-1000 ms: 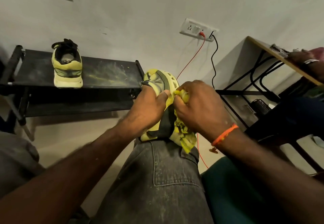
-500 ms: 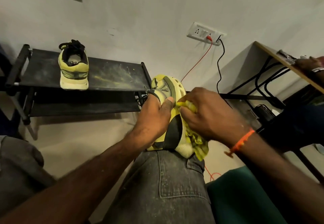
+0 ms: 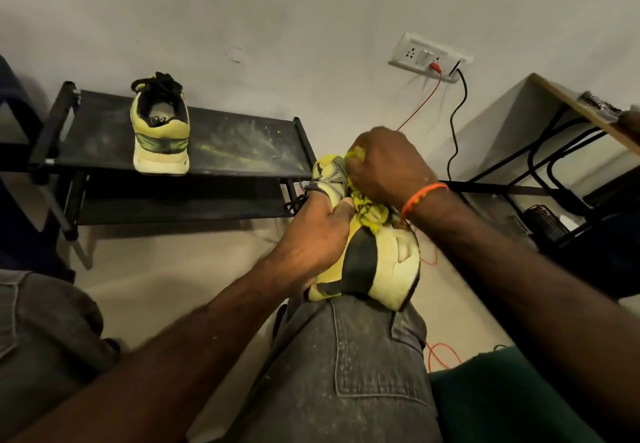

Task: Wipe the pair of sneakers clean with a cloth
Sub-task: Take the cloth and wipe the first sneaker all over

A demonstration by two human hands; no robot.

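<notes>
While left fingers [image 3: 341, 208] grip sneaker [image 3: 377, 262], right fingers [image 3: 360, 162] clutch cloth [image 3: 372, 212]

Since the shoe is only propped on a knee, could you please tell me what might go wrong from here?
The yellow-and-black sneaker merely balances on the grey-jeaned knee; if the left hand loosens while the right hand scrubs with the yellow cloth, it may slip. Also, the black shoe rack looks smeared with yellowish dust, which could resoil the second yellow sneaker standing there.
</notes>
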